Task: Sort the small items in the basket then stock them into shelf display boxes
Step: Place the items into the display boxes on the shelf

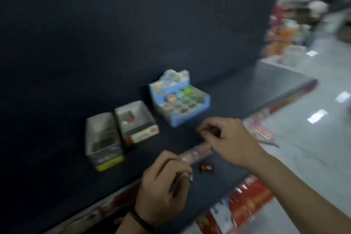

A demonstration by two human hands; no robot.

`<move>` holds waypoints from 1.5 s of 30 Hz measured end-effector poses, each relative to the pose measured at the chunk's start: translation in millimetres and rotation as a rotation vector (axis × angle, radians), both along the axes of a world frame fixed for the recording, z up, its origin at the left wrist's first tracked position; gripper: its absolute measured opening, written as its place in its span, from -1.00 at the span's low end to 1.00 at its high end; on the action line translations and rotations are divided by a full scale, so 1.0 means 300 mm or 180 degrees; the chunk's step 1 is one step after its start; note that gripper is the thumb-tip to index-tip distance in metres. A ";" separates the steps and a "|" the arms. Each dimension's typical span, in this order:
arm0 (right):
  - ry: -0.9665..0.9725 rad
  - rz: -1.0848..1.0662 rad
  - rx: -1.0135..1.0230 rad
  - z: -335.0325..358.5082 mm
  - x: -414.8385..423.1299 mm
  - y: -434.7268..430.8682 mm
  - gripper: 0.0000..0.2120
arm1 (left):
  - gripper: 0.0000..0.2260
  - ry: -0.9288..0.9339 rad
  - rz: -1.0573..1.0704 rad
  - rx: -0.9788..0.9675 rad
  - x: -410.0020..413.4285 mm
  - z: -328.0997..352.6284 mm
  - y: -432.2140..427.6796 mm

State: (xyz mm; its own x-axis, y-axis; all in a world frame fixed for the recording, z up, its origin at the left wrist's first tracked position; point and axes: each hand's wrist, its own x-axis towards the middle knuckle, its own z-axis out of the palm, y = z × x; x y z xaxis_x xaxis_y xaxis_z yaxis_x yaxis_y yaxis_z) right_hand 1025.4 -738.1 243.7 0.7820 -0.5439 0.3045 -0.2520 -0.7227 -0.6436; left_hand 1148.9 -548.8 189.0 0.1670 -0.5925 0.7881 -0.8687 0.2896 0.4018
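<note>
Cardboard boxes sit on the dark matte shelf: a blue box with round cells, a white box and a grey box. My right hand pinches a small dark item near the blue box. My left hand curls round a thin object, blurred beyond naming.

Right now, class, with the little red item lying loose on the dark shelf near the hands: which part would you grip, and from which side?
Probably from straight above, pinching the red item across its narrower width. It lies flat and low on the shelf, alone, with the price strip close behind it, so a side approach has little to catch. Blur hides finer shape.
</note>
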 end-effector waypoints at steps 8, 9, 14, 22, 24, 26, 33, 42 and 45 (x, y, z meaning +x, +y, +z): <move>0.1425 -0.2622 0.1411 -0.575 -1.140 0.208 -0.89 | -0.87 -0.0287 -0.2082 0.2402 -0.625 -0.450 -0.425; 0.1602 -0.2892 0.1654 -0.618 -1.271 0.263 -0.90 | -0.86 -0.0422 -0.2287 0.2608 -0.724 -0.498 -0.459; 0.1901 -0.3955 0.2334 -0.760 -1.798 0.547 -0.83 | -0.93 -0.1246 -0.3198 0.3476 -1.227 -0.639 -0.539; 0.1314 -0.4666 0.3139 -0.985 -2.404 0.766 -0.87 | -0.91 -0.2367 -0.3629 0.4339 -2.006 -0.830 -0.596; 0.1264 -0.4662 0.3274 -1.065 -2.541 0.761 -0.91 | -0.91 -0.2356 -0.3627 0.4651 -2.189 -0.915 -0.609; 0.1250 -0.4666 0.3496 -1.147 -2.667 0.736 -0.88 | -0.92 -0.2316 -0.3603 0.4983 -2.360 -1.005 -0.618; 0.1059 -0.4797 0.3818 -1.512 -3.069 0.537 -0.84 | -0.92 -0.1766 -0.3395 0.5999 -2.775 -1.448 -0.686; 0.1228 -0.5055 0.3448 -2.219 -3.327 0.280 -0.84 | -0.92 -0.0892 -0.2561 0.6849 -3.158 -2.225 -0.783; 0.1633 -0.5138 0.2527 -2.453 -3.444 0.221 -0.76 | -0.94 -0.0242 -0.2030 0.7074 -3.276 -2.528 -0.782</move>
